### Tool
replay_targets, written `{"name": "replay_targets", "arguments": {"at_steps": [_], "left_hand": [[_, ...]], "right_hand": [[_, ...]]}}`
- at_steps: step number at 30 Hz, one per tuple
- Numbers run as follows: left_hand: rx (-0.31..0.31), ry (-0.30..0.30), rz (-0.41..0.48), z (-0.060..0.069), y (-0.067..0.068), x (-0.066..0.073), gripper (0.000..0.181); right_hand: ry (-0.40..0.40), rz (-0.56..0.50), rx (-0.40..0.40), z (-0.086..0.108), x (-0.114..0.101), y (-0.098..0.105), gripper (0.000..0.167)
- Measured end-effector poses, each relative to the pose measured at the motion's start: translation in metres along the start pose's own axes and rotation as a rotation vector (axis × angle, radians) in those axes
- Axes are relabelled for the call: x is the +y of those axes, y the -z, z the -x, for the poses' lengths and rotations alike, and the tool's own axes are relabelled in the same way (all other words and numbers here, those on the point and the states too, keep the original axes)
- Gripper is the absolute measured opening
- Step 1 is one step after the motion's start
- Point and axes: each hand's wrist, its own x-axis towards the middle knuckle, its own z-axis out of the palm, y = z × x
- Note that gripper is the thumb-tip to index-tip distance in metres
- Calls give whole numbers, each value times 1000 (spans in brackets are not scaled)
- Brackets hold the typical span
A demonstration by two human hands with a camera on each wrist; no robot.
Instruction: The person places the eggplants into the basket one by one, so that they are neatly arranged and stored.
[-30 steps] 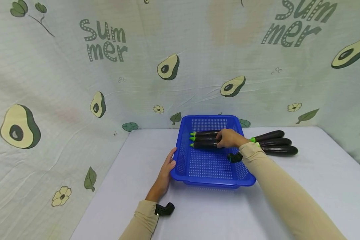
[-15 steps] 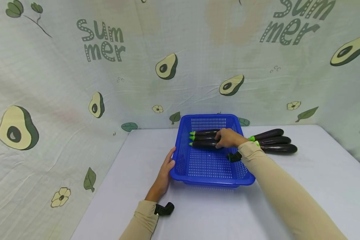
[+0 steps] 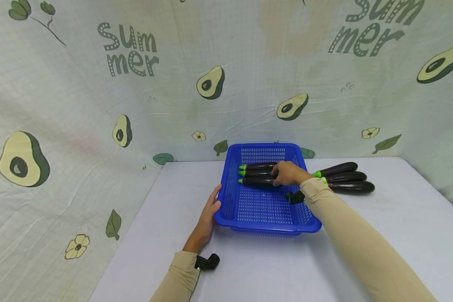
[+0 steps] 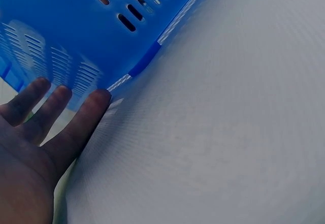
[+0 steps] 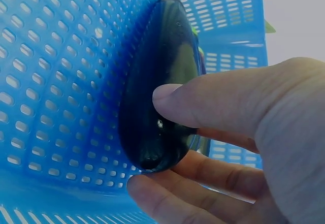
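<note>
Three eggplants lie side by side in the back of a blue basket (image 3: 266, 228), green stems to the left. My right hand (image 3: 290, 173) is over their right ends; in the right wrist view that hand (image 5: 223, 132) holds the nearest eggplant (image 5: 157, 82), thumb on top and fingers beneath its blunt end. Against the basket's left side rests my left hand (image 3: 206, 218). The left wrist view shows the left hand (image 4: 45, 137) with fairly straight fingers touching the basket wall (image 4: 91, 41).
Three more eggplants (image 3: 351, 187) lie fanned out on the white table (image 3: 264, 268), right of the basket and partly behind my right forearm. A printed cloth (image 3: 249, 84) hangs behind the table, and another part of it is at the left.
</note>
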Motion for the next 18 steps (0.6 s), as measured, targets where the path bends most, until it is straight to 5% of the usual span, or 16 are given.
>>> {"name": "replay_targets", "arguments": {"at_steps": [18], "left_hand": [[-9, -5, -5, -1, 2, -1, 56]], "right_hand": [[56, 8, 94, 2, -1, 6, 34]]}}
